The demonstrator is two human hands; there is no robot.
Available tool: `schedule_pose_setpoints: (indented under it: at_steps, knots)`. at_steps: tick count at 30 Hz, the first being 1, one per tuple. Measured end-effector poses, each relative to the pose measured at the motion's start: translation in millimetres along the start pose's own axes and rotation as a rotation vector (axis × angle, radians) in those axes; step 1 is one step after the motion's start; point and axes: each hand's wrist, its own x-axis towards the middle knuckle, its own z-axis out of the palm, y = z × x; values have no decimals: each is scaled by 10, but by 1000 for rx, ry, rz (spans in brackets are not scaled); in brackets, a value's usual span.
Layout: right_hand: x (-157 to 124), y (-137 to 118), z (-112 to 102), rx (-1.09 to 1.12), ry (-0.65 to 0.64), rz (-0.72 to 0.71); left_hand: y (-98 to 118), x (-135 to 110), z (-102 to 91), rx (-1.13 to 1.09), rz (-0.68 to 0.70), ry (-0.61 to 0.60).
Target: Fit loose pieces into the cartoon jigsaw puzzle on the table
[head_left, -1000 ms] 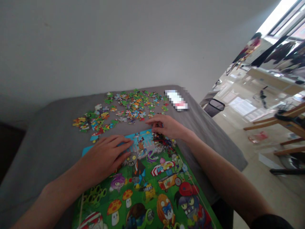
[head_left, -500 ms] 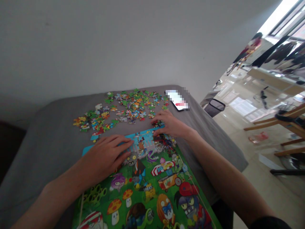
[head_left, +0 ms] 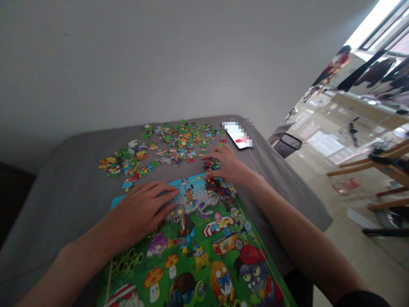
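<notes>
On the near tabletop point(head_left: 76, 179), the left hand point(head_left: 147, 204) lies loosely spread over the puzzle board point(head_left: 209, 238), perhaps to steady it; the right hand point(head_left: 230, 165), thumb and fingers apart, curves around pieces point(head_left: 211, 164) beyond its far edge.

Board point(head_left: 198, 241) in front, loose pieces point(head_left: 183, 140) behind, phone point(head_left: 235, 136) far right

And across the tabletop point(head_left: 70, 179) we go: the board takes the near side, running out of view at the bottom. The left hand point(head_left: 147, 202) lies over its far left part; the right hand point(head_left: 227, 165) is at its far right corner, a small clump point(head_left: 212, 165) between thumb and fingers. Beyond the board, the loose pieces spread wide, one cluster left, a bigger one centre and back. Right of them, the phone! Behind it all, the wall point(head_left: 159, 59); off right, the floor point(head_left: 308, 170).
</notes>
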Motion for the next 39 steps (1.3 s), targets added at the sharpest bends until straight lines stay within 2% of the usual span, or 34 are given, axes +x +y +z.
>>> schedule_pose_setpoints:
  at_steps: [6, 13, 15, 17, 20, 22, 24, 26, 29, 32, 36, 39]
  knots:
    - [7, -50, 58, -44, -36, 22, -3, 1, 8, 8, 5, 5]
    - [5, -56, 67, -37, -14, 15, 8, 16, -11, 26, 20, -2]
    - [11, -41, 31, -15, 40, 0, 6, 12, -6, 34, 21, 5]
    - [23, 7, -26, 17, 151, -1, 1, 4, -1, 38, 22, 12]
    - [40, 150, -91, 26, 344, 58, -8, -8, 6, 38, 31, 14]
    - [43, 266, -85, -2, 402, 101, -14, -12, 11, 34, 31, 18]
    - [38, 365, -37, -35, 372, 122, -20, -11, 16, 37, 31, 20]
    - [31, 427, 27, -72, 289, 140, -23, -7, 19, 49, 40, 16]
    - [22, 453, 95, -127, 158, 182, -21, 1, 14, 54, 48, 11]
    - [25, 448, 101, -113, 92, 198, -18, 5, 7, 47, 40, 12]
    - [54, 460, 76, -13, 108, 217, -22, 2, 11, 47, 36, 7]
    - [84, 472, 59, 95, 185, 204, -26, -2, 17, 46, 31, 10]
